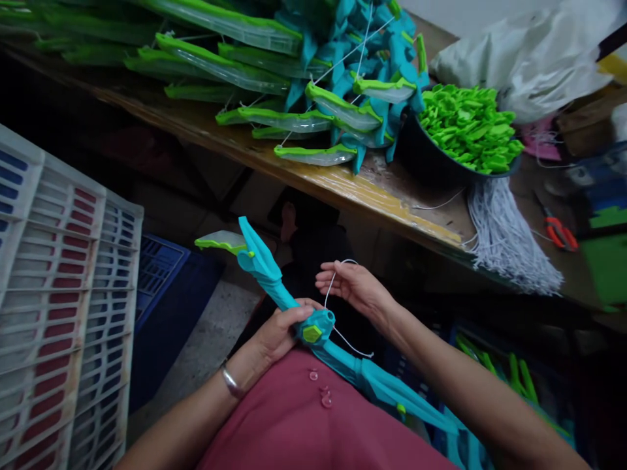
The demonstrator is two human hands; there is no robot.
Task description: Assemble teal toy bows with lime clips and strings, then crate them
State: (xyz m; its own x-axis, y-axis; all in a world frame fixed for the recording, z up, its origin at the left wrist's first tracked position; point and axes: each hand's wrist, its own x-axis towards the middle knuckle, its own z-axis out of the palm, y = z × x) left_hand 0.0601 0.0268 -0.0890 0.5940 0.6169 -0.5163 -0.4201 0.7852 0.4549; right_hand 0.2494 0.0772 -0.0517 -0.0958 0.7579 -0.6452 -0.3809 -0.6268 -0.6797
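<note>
My left hand (pixel 279 331) is wrapped round the middle grip of a teal toy bow (pixel 267 274) with green tips, held over my lap. The bow's lower limb runs down to the right past my red shirt. My right hand (pixel 355 286) pinches a thin white string (pixel 333 282) that loops down to the bow's grip. A silver bangle sits on my left wrist.
On the wooden table (pixel 392 199) lies a pile of finished bows (pixel 304 78), a black bowl of green plastic parts (pixel 467 127), a bundle of white strings (pixel 504 235), red scissors (pixel 561 233) and a white bag (pixel 529 52). White crates (pixel 59 287) stand left.
</note>
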